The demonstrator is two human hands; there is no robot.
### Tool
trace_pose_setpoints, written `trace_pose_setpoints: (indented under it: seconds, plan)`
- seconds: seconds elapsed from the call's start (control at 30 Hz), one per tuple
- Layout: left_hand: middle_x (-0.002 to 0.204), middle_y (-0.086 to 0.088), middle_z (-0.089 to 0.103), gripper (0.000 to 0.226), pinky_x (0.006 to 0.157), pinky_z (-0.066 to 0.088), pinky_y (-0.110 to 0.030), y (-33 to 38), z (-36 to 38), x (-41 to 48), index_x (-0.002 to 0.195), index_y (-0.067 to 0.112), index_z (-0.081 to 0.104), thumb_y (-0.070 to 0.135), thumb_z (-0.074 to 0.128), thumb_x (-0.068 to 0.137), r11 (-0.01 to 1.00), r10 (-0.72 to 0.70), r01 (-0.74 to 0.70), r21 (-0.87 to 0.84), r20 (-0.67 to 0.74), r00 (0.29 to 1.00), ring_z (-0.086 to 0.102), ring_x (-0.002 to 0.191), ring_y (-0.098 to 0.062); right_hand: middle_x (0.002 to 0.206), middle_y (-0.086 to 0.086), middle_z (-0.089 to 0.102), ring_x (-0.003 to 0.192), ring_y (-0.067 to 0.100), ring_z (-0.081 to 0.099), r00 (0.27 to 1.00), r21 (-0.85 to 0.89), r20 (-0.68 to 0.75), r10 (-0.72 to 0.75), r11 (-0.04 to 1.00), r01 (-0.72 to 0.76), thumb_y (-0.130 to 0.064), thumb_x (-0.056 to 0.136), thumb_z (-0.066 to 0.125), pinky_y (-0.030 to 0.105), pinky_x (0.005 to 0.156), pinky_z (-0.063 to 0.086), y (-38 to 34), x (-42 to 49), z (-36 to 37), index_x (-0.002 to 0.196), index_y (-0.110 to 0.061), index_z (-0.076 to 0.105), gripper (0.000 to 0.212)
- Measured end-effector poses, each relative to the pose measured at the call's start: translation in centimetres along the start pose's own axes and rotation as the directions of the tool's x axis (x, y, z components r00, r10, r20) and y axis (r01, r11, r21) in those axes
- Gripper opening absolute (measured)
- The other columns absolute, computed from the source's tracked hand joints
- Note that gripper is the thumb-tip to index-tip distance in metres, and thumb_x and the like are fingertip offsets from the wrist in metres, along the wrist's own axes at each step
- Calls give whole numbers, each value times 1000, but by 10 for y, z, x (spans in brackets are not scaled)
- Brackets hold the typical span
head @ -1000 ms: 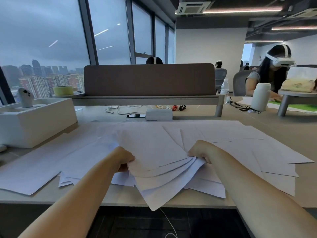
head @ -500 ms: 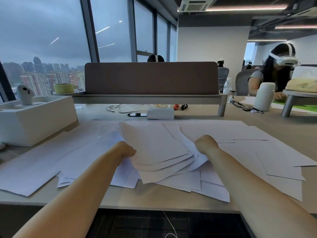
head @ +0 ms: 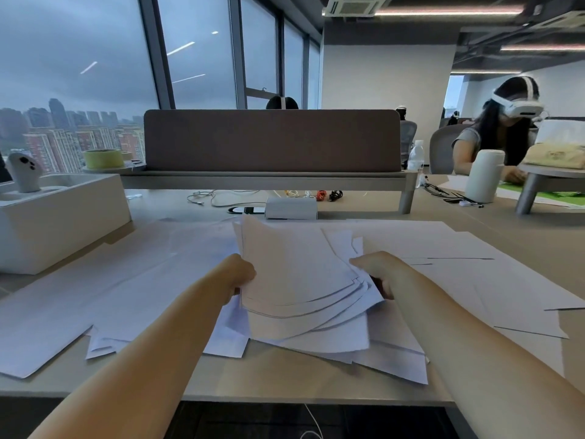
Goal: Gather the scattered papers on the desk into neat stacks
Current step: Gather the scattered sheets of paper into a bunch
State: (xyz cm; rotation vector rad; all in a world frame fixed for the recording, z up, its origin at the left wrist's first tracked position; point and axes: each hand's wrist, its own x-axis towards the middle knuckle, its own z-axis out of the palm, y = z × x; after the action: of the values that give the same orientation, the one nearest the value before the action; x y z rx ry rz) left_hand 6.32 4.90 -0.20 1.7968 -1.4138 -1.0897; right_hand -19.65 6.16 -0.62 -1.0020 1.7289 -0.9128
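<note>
Bundle (head: 297, 274) now tipped up: a second ago it lay as a flat fan, now its far edge stands off the worktop (head: 285, 378) and the sheets overlap much more tightly. Both hands have closed in toward each other.

- Left hand (head: 242, 274) grips the bundle's left edge. Fingers are curled round the paper and mostly hidden behind it.
- Right hand (head: 376, 270) grips the right edge, thumb on top and fingers curled under, pinching the sheets.
- The bundle is held mid-worktop, right in front of the person. Its near edges are still stepped and curved, not flush.
- Under and in front of it, a few sheets lie crooked, one corner near the worktop's front edge.
- Loose sheets (head: 110, 296) spread flat to the left. More spread to the right (head: 474, 280), overlapping and unstacked.
- White box (head: 63, 217) sits far left, small white box (head: 291, 208) behind the papers, divider (head: 272, 141) beyond that.

Judgement: first stack is being formed and is now in the squaring phase. Likely next is tapping the edges level on the worktop. Task is early, since most of the paper is still scattered. The risk is the lower sheets slipping out of the bundle.
</note>
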Motion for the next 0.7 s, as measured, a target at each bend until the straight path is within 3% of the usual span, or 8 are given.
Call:
trace_pose_setpoints:
  seconds: [0.17, 0.27, 0.33, 0.4, 0.47, 0.53, 0.6, 0.7]
  plan:
    - [111, -19, 57, 13, 84, 47, -33, -4, 2, 0, 106, 4, 49, 1, 52, 93, 990, -2, 12, -142, 72, 997, 56, 95, -30, 121, 28, 61, 109, 38, 61, 998, -188, 53, -34, 981, 43, -13, 87, 67, 50, 98, 47, 1, -7, 0, 120, 12, 57, 42]
    - [105, -19, 61, 12, 77, 51, -31, -7, 2, -1, 104, 2, 53, 7, 57, 93, 975, 9, 13, -224, 100, 995, 59, 87, -29, 92, 21, 67, 74, 29, 62, 986, -158, 24, -166, 973, 168, -3, 88, 63, 40, 73, 58, 3, -11, -4, 111, 8, 61, 25]
    - [91, -15, 64, 11, 60, 52, -23, -4, 2, -4, 96, 2, 56, 12, 59, 93, 963, 21, 7, -270, 100, 995, 59, 72, -23, 79, 14, 64, 64, 22, 56, 969, -78, 6, -247, 966, 247, -2, 88, 62, 28, 58, 53, 4, -17, -12, 105, -1, 60, 16]
    - [75, -7, 59, 15, 44, 45, -19, -2, 1, -8, 84, 4, 57, 17, 60, 93, 955, 21, 9, -296, 96, 995, 53, 59, -17, 81, 17, 65, 67, 23, 56, 952, 13, -12, -304, 952, 305, -3, 88, 62, 27, 62, 49, 6, -22, -21, 103, -3, 60, 15]
    - [66, -6, 63, 16, 41, 46, -19, 1, -1, -9, 92, 1, 63, 16, 64, 90, 914, 34, 32, -405, 154, 987, 58, 51, -17, 85, 9, 68, 70, 20, 60, 939, 126, -22, -342, 931, 342, -2, 88, 62, 24, 62, 50, 5, -31, -30, 103, -6, 62, 16]
    - [60, -6, 69, 17, 40, 51, -20, 8, -3, -10, 100, 0, 65, 13, 64, 89, 846, 91, 37, -532, 212, 973, 64, 44, -15, 93, 6, 71, 78, 20, 67, 928, 257, 33, -371, 900, 351, 0, 88, 61, 24, 65, 55, 4, -40, -39, 104, -8, 62, 19]
    - [61, -5, 72, 10, 43, 55, -23, 17, -2, -10, 100, 5, 63, 7, 60, 90, 798, 181, -30, -602, 193, 964, 67, 46, -14, 106, 11, 71, 93, 26, 69, 906, 361, 117, -407, 867, 343, 2, 87, 62, 35, 83, 56, 2, -44, -49, 112, -8, 61, 28]
    - [67, -5, 73, 14, 53, 59, -30, 35, 2, -16, 96, 9, 62, -2, 57, 89, 759, 302, -185, -624, 85, 949, 69, 53, -17, 113, 6, 70, 105, 25, 66, 902, 275, 147, -406, 893, 357, 0, 81, 70, 41, 97, 50, -7, -48, -63, 116, -16, 58, 40]
